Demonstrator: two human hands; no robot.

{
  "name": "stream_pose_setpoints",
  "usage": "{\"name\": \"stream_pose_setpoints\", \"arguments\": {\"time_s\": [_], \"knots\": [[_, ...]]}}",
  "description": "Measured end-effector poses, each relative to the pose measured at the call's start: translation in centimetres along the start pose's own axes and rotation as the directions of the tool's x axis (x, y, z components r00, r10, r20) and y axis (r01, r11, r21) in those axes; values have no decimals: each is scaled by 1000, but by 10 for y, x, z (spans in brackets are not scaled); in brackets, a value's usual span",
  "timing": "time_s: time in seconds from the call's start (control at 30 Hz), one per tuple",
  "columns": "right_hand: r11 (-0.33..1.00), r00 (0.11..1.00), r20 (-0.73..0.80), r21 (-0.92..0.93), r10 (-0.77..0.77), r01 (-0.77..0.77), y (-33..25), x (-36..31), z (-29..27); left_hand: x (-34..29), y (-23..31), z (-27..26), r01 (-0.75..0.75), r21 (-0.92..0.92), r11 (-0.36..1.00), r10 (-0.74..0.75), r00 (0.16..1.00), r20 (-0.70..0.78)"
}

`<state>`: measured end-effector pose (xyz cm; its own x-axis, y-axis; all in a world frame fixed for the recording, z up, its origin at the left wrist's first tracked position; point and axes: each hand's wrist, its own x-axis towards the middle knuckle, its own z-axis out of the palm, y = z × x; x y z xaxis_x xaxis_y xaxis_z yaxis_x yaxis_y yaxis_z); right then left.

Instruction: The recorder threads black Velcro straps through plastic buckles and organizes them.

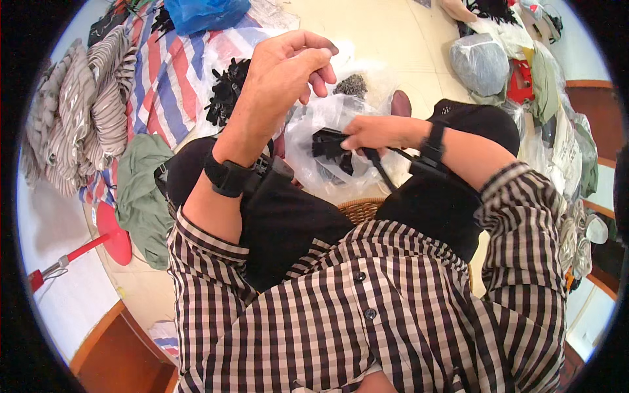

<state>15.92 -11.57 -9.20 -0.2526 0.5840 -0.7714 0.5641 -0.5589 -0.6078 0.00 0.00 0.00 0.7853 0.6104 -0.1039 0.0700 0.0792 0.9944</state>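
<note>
My left hand (293, 63) is raised above the floor, its fingers loosely bent and apart, with nothing visible in them. My right hand (380, 133) is closed on a black strap (378, 167) that hangs down toward my right knee. Right beside its fingertips, several black pieces (331, 148) lie in a clear plastic bag (303, 134) between my legs; their exact kind is too small to tell. A second pile of black pieces (226, 95) rests on plastic, partly covered by my left forearm. Small dark grey bits (352, 86) sit in plastic farther off.
Bundles of grey striped webbing (88, 111) stand at the left, by a striped tarpaulin (173, 98) and a blue bag (203, 13). Green cloth (145, 196) lies near my left knee, beside a red disc on a pole (113, 234). Wrapped bundles (479, 64) are at the right.
</note>
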Motion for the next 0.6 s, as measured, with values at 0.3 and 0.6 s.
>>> {"name": "stream_pose_setpoints", "arguments": {"time_s": [0.3, 0.6], "knots": [[705, 942, -172, 628, -288, 330, -28, -79, -37, 5, -2, -7, 4, -257, 966, -83, 951, -298], [471, 870, -314, 743, -380, 475, -38, -92, -32, 17, -18, -24, -9, -397, 918, -168, 897, -409]]}}
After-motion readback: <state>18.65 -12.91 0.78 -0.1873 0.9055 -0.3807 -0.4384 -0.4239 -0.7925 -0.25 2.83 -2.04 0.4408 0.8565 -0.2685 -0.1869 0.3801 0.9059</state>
